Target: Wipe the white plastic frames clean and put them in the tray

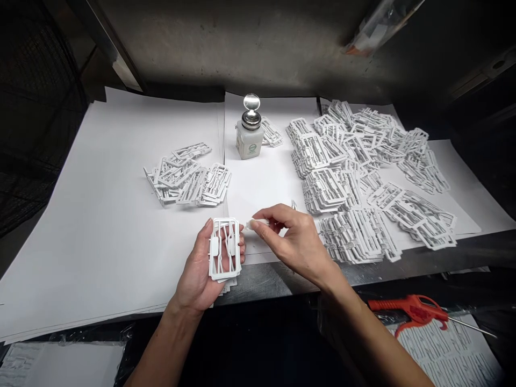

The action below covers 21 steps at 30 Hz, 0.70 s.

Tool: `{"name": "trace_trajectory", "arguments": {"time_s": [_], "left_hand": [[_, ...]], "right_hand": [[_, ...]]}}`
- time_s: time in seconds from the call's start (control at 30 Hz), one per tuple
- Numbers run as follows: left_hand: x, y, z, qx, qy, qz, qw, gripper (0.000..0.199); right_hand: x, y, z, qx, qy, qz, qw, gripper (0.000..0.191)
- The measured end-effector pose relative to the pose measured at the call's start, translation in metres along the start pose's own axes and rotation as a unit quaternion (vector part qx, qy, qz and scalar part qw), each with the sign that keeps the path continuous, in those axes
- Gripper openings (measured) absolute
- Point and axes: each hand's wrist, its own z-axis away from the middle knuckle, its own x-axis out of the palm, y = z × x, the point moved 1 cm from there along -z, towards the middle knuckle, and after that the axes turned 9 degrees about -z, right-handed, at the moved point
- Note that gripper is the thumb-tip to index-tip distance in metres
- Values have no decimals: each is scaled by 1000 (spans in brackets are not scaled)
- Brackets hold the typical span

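Note:
My left hand [197, 274] is closed around a small stack of white plastic frames [216, 273], held upright at the table's front edge. The top frame is a rounded rectangle with thin wavy bars running lengthwise and gaps between them. Just right of the stack, my right hand [296, 242] pinches a small white piece [250, 223] between thumb and fingers; it looks soft, but its kind is unclear. A pointed metal tip [294, 205] shows behind the right hand, the rest of it hidden.
Loose white frames [185, 174] lie on white paper [100, 215] at left. A pump-top bottle [250, 141] with its metal lid raised stands at centre back. Stacked and heaped frames [326, 188] cover the right side. Below the table edge at right lies a red air blow gun [417, 309].

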Motion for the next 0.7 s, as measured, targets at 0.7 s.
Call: {"name": "trace_trajectory", "arguments": {"time_s": [0.7], "left_hand": [[-1,0,-1,31,23,19,999,40]], "right_hand": [[16,-9,23,29,-51,-78,995,11]]}}
